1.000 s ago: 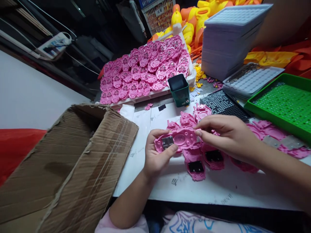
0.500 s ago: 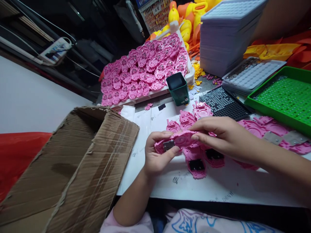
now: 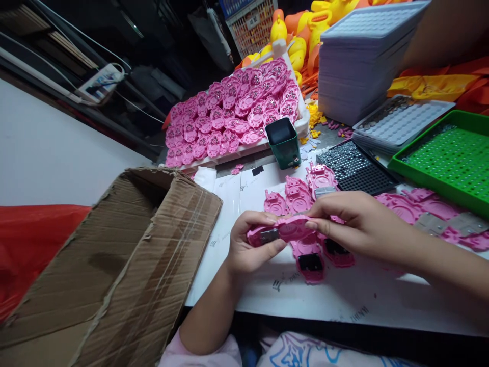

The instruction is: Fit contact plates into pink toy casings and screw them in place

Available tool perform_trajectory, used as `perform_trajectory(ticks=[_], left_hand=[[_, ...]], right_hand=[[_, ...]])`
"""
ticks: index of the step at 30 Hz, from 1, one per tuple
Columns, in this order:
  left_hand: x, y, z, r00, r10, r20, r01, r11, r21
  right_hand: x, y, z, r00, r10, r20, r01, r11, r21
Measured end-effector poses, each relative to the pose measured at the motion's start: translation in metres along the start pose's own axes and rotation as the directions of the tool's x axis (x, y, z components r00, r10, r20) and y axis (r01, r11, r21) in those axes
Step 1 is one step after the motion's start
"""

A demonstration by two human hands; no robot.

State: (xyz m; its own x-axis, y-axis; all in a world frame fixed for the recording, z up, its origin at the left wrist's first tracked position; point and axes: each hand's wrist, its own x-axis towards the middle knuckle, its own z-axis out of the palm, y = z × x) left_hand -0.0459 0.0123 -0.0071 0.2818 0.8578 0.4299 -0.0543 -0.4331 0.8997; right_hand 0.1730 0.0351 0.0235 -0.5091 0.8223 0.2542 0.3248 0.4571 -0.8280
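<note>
Between my two hands a pink plastic casing [image 3: 292, 230] with a small metal plate [image 3: 269, 235] is held tilted above the table. My left hand [image 3: 250, 244] pinches its left end, thumb below and fingers along the top edge. At the other end, my right hand [image 3: 344, 219] grips the edge between thumb and fingers. Beneath and behind lie several similar casings, one with a black plate [image 3: 309, 262] and one plain [image 3: 275, 203]. More casings with metal plates [image 3: 431, 223] lie by my right forearm.
An open cardboard box [image 3: 153, 265] stands left. Behind are a white crate [image 3: 303, 122] of pink casings and a dark green container [image 3: 284, 148]. To the right are a black tray [image 3: 355, 171] of small metal parts, a green tray [image 3: 454, 163] and stacked white trays [image 3: 355, 66].
The held casing has tilted so that it appears narrower, and both hands have shifted slightly with it. The whole view has moved a little.
</note>
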Motion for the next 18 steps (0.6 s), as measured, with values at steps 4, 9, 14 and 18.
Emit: perform_trajectory(ticks=[4,9,14,18], left_hand=[[-0.001,-0.002,-0.003,1.0,-0.012,-0.004,0.012,0.999,0.044],[-0.001,-0.005,-0.014,0.999,-0.021,0.047,0.02,0.999,0.026],[0.008,-0.012,-0.016,0.957,-0.266,-0.116,0.257,0.962,-0.088],[0.032,-0.012,-0.022,0.839,-0.422,-0.343,0.268,0.87,-0.414]], right_hand=[[0.0,-0.001,-0.002,1.0,0.023,-0.013,-0.023,1.0,0.005],[0.002,0.001,0.003,0.995,0.098,0.019,-0.098,0.995,0.022],[0.002,0.006,0.009,0.998,0.062,-0.028,-0.058,0.992,0.11],[0.003,0.013,0.003,0.981,0.113,-0.158,-0.07,0.964,0.256]])
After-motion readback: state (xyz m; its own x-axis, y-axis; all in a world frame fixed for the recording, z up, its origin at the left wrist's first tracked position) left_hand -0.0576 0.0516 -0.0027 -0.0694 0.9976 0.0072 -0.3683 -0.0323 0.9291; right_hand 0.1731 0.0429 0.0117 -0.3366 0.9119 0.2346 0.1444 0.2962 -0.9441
